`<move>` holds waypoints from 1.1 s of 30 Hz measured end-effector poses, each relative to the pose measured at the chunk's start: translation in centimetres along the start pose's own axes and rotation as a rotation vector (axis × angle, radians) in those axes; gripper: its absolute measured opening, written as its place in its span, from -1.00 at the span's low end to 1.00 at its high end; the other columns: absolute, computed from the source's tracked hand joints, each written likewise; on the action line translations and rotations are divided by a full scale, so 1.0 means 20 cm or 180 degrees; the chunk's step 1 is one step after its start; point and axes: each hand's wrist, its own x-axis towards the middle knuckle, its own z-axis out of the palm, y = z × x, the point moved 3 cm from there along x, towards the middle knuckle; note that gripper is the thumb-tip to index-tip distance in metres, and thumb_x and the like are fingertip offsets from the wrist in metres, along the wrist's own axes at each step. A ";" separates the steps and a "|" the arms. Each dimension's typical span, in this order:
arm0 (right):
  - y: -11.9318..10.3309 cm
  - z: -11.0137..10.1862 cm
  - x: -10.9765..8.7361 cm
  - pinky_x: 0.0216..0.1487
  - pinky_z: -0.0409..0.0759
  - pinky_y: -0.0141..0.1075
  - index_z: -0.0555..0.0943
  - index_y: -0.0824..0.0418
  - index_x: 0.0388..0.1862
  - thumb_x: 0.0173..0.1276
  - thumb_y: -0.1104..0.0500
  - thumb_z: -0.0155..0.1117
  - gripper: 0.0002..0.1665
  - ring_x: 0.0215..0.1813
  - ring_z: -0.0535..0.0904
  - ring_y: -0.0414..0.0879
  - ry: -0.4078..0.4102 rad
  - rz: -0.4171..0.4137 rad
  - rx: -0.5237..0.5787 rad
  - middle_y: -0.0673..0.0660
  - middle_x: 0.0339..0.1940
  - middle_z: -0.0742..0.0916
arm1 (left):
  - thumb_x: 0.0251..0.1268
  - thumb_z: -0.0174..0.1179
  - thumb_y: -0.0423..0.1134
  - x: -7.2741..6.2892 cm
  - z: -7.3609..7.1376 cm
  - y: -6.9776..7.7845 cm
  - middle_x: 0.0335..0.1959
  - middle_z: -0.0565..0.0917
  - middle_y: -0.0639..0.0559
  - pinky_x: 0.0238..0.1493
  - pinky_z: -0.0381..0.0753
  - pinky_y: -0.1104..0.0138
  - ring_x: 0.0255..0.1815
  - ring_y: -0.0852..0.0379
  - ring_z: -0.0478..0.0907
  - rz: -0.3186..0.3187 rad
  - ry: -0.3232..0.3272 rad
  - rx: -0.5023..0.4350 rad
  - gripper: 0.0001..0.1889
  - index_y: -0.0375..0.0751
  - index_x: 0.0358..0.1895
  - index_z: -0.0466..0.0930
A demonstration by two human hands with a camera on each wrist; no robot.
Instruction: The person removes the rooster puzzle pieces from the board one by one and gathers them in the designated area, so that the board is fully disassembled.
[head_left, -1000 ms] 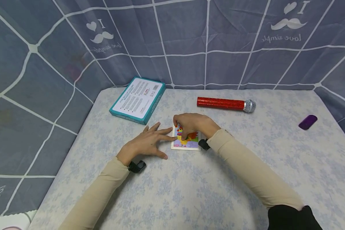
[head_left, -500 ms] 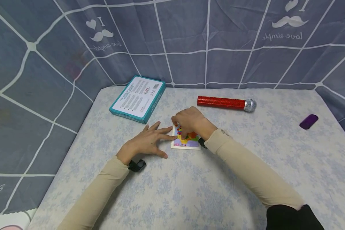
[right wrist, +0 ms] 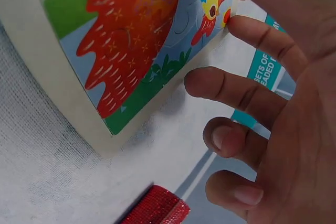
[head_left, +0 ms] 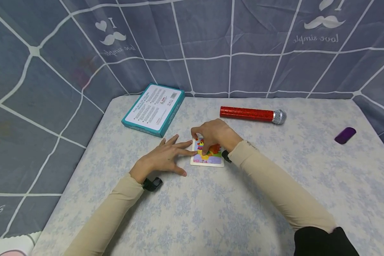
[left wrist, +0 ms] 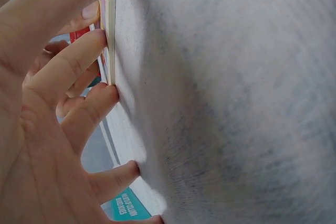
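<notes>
A small jigsaw puzzle point(head_left: 212, 161) with a colourful hen and a pale border lies flat on the table. My left hand point(head_left: 161, 158) is spread beside it; in the left wrist view, two fingertips touch the puzzle's pale edge point(left wrist: 111, 40). From the far side my right hand point(head_left: 214, 131) grips the puzzle, thumb over the hen and index finger at the far left corner. In the right wrist view, the index fingertip point(right wrist: 236, 23) meets the edge near the hen's head, while the other fingers curl loosely off the board. The thumb's tip is out of that view.
A teal box point(head_left: 153, 108) with a white printed panel lies behind the left hand. A glittery red microphone point(head_left: 248, 113) lies beyond the right hand. Far right is a small purple oval object point(head_left: 345, 135). A dark gridded curtain point(head_left: 204, 42) hangs behind the table point(head_left: 192, 213).
My right hand has shifted slightly away from me, with thumb and index finger staying at the puzzle. The left hand and puzzle keep their places; the head view has tilted slightly.
</notes>
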 end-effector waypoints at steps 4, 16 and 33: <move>0.00 0.00 0.00 -0.24 0.51 -0.20 0.46 -0.16 0.03 0.04 -0.20 0.56 -0.37 -0.29 0.53 -0.07 0.0017 -0.0031 0.0071 -0.05 -0.22 0.65 | -0.08 0.44 0.29 0.01 0.00 0.00 0.58 0.07 0.17 0.30 -0.18 -0.46 0.56 -0.36 -0.27 0.0004 -0.0017 -0.0013 -0.13 0.35 0.42 0.36; 0.04 0.04 0.00 -0.18 0.48 -0.23 0.43 0.01 -0.03 0.00 -0.04 0.63 -0.35 -0.19 0.49 -0.07 0.0221 -0.0352 0.0822 0.01 -0.14 0.52 | -0.07 0.45 0.28 0.00 0.00 0.01 0.59 0.02 0.18 0.27 -0.17 -0.48 0.55 -0.38 -0.26 0.0045 0.0026 -0.0024 -0.15 0.33 0.41 0.39; 0.09 0.10 0.01 -0.20 0.48 -0.27 0.44 0.18 -0.01 0.19 0.24 0.47 -0.54 -0.26 0.47 -0.06 0.0378 -0.0620 0.1855 0.12 -0.21 0.55 | -0.10 0.47 0.27 0.00 -0.01 0.02 0.58 0.07 0.19 0.27 -0.18 -0.48 0.55 -0.39 -0.26 0.0042 0.0036 -0.0034 -0.14 0.32 0.40 0.41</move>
